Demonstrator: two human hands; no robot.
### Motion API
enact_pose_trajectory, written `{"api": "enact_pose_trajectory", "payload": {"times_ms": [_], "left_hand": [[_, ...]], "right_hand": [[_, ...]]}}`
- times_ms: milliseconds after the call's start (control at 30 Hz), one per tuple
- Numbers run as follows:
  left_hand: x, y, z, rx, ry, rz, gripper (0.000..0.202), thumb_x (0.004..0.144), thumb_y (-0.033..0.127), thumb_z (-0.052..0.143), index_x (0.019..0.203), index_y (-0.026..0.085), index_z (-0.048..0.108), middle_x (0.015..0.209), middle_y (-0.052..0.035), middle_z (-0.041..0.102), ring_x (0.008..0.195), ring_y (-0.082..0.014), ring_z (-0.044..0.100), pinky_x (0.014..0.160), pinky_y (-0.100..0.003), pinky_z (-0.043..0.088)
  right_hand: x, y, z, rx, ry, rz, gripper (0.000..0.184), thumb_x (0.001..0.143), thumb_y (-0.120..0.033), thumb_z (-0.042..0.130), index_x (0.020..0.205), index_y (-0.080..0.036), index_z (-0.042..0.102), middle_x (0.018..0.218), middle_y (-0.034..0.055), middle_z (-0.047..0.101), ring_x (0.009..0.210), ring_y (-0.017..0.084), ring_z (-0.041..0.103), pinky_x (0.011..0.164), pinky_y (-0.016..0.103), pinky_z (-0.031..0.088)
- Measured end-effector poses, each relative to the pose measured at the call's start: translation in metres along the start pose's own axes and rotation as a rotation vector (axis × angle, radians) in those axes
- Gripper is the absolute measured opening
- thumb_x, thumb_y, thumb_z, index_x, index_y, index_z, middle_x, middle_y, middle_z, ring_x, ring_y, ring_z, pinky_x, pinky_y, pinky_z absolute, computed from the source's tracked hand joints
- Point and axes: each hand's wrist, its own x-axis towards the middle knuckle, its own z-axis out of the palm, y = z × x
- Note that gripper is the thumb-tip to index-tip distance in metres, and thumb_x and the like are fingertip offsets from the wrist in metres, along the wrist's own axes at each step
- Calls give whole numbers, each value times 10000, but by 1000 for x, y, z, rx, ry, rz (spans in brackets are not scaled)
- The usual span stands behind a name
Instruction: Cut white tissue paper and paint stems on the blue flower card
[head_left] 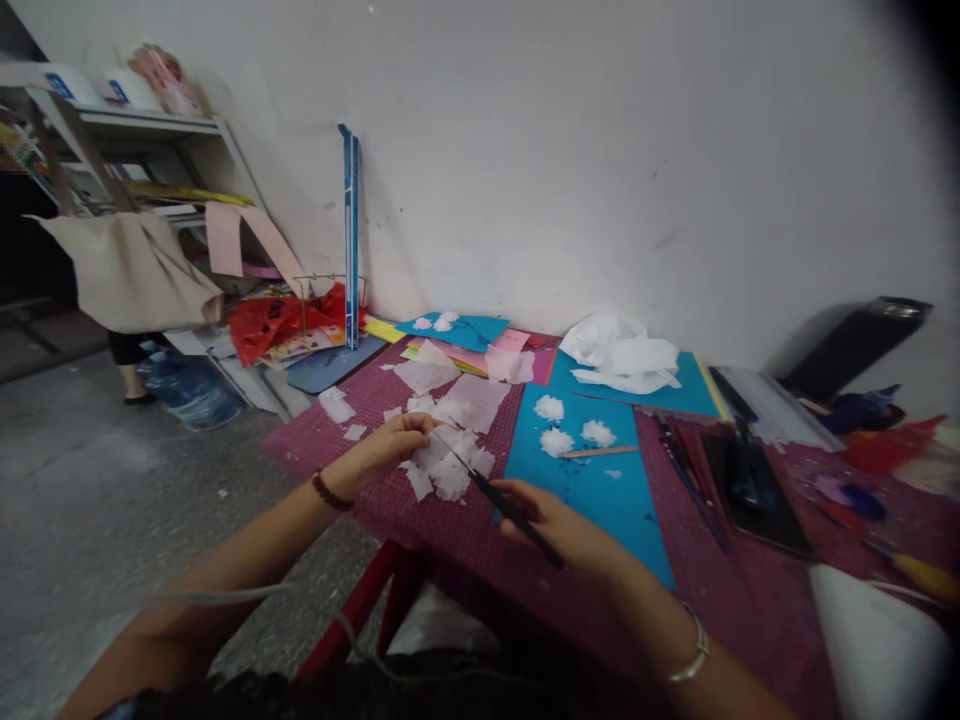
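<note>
My left hand is closed in a pinch at the table's near edge, with thin white paper at its fingertips. In my right hand is a pair of black-handled scissors. Their narrow metal blades point up and left, reaching the left fingertips. Below the blades lies a heap of torn white paper bits. To the right, a blue sheet carries several fluffy white paper flowers, dark painted branches and a flat wooden stick.
Crumpled white tissue lies on another blue sheet at the back. A phone, brushes and a dark bottle are on the right. Left stand a shelf, a hanging cloth bag and a water jug; a person's leg shows behind.
</note>
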Motion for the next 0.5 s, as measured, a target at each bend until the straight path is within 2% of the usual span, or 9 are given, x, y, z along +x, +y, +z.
{"api": "enact_pose_trajectory", "payload": {"times_ms": [133,233,500], "left_hand": [[4,1,0,40,27,-32,206,539,266,659,677,173,537,670,21,578,540,-82,464,514,-215,309],[6,1,0,86,43,-76,181,560,254,656,681,175,546,574,59,494,483,-69,407,487,-213,269],[12,1,-3,144,23,-129,126,563,216,650,614,169,544,509,75,480,434,-52,370,442,-204,206]], "right_hand": [[0,-3,2,29,-1,61,551,775,-495,734,1227,-200,619,759,-27,532,637,126,438,577,281,362],[1,-2,3,63,7,95,559,761,-500,739,1218,-201,616,711,-43,494,594,113,397,530,266,294],[3,1,3,111,15,117,564,744,-541,743,1183,-207,626,672,-58,474,570,105,396,536,267,295]]}}
